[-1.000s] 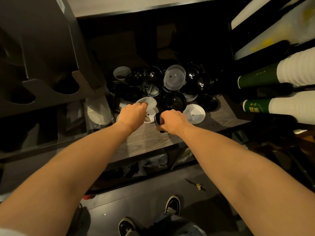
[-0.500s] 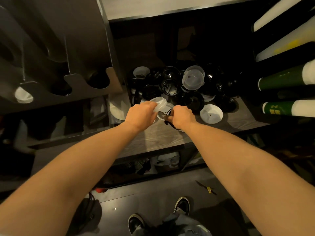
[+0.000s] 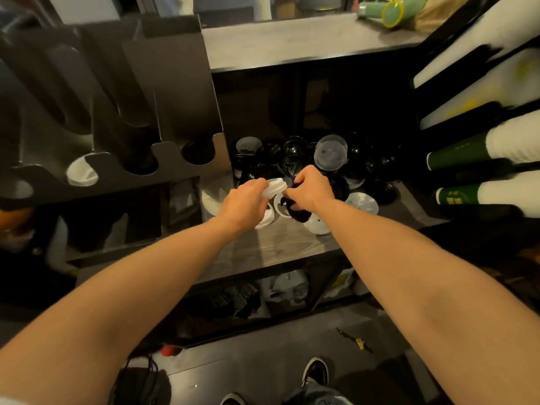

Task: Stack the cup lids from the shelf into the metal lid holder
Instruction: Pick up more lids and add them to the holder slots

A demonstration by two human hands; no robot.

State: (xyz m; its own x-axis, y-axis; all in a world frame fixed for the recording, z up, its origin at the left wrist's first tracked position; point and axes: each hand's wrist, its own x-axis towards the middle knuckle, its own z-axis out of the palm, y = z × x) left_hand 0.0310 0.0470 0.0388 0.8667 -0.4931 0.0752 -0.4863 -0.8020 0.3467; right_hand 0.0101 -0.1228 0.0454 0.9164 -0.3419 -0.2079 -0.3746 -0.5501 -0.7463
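At the left of the scene stands the metal lid holder (image 3: 122, 112), a tall dark rack with round-bottomed slots. One slot shows a white lid (image 3: 81, 172); the two slots beside it look dark. The wooden shelf (image 3: 280, 247) runs beneath both forearms, and a loose pile of lids (image 3: 295, 159), mostly black, lies at its back.

Both hands work at the front of that pile, well apart from the holder. The left hand (image 3: 244, 204) has its fingers curled round a pale lid (image 3: 274, 187), held tilted off the shelf. The right hand (image 3: 311, 188) is also curled, gripping a dark lid (image 3: 296, 211) below its palm; whether that is one lid or several nested cannot be told. The pale lid's edge comes just beside the right fingertips.

The likely trouble is the mix. Pale and dark lids seem to differ in shape, so forcing them together could jam or crack a rim. The tilted lid is held only at its edge and may slip during the sideways carry. A sweeping wrist could also knock the flat white lids (image 3: 317, 226) off the shelf's front.
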